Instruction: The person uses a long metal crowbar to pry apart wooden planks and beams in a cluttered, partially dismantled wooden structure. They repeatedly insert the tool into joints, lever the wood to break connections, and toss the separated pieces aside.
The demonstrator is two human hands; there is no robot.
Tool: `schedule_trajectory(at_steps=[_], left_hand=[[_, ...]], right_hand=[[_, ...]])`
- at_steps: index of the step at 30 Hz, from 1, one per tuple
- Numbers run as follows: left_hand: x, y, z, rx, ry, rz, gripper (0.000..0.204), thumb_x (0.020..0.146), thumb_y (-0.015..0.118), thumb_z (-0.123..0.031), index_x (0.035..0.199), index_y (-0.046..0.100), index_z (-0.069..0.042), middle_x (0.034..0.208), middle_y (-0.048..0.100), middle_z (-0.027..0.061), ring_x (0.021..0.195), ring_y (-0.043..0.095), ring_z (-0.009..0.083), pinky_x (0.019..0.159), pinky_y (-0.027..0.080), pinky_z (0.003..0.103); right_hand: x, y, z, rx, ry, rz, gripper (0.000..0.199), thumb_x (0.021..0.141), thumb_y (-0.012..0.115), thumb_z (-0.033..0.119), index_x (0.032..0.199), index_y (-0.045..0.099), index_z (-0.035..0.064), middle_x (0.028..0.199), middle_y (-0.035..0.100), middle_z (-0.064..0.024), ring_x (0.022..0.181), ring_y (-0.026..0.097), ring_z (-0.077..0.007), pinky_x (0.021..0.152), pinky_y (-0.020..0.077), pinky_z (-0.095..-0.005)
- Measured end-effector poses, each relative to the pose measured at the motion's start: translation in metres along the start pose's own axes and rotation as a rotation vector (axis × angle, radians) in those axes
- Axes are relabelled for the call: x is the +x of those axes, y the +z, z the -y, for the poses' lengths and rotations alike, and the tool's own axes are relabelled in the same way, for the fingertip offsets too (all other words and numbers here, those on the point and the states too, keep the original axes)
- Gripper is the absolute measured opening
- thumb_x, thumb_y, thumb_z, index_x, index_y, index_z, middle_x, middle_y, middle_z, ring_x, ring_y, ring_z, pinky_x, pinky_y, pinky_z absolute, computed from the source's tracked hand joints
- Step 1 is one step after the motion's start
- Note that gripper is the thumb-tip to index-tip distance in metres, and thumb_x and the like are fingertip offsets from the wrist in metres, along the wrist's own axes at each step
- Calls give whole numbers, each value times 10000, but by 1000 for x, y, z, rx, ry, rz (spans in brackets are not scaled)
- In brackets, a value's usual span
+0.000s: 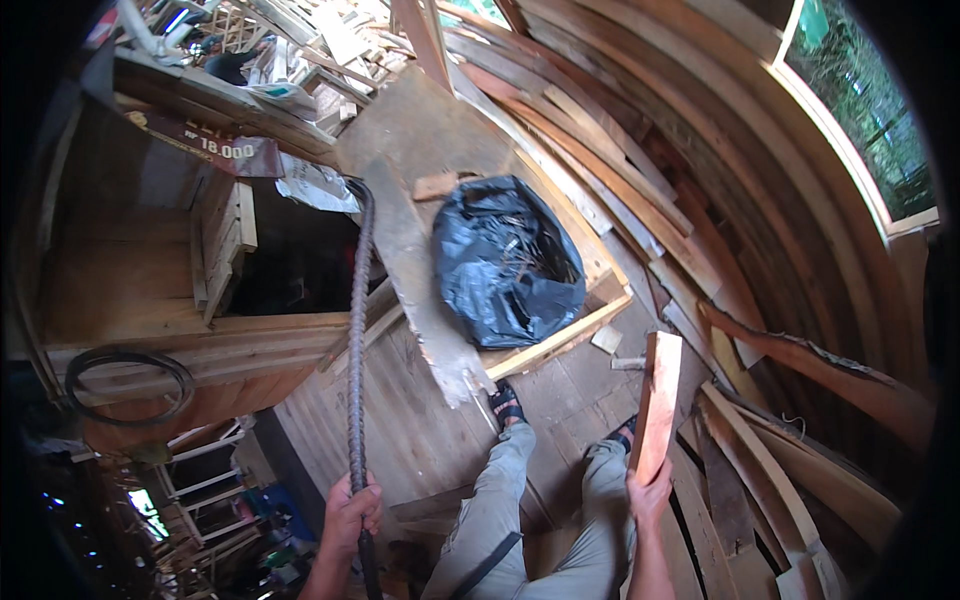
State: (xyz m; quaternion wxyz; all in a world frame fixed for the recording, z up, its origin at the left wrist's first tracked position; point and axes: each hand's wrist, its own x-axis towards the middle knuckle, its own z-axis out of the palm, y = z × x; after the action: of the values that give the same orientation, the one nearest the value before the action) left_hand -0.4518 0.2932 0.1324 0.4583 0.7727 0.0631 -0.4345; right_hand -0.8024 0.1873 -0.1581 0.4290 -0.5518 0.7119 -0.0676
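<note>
My left hand (353,510) is wrapped round a long ribbed steel bar (358,330), which looks like a crowbar with a bent upper end. The bar stands nearly upright in view, its tip beside a torn strip of printed card. In my right hand (649,490) is the lower end of a short wooden block (658,395), its other end pointing away from me. Ahead, between the two hands, a black plastic bag (500,265) lies open with many nails or small metal pieces inside. It rests in a shallow wooden frame (560,340).
At left is an opening in wooden framing (300,260), with a coil of black cable (130,385) hanging below it. Curved planks (640,190) line the right side, and loose timber (770,470) lies near my right foot. A worn board (400,250) slants beside the bag.
</note>
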Motion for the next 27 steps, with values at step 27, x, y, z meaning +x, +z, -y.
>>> schedule_trajectory(at_steps=[27], left_hand=[[-6, -233, -66, 95, 148, 251, 101, 863, 585, -16, 872, 486, -33, 557, 486, 10, 399, 436, 75, 372, 361, 243]], right_hand=[[-40, 152, 423, -305, -721, -29, 611, 662, 728, 290, 1139, 445, 34, 1096, 505, -173, 1000, 530, -357, 854, 431, -447]])
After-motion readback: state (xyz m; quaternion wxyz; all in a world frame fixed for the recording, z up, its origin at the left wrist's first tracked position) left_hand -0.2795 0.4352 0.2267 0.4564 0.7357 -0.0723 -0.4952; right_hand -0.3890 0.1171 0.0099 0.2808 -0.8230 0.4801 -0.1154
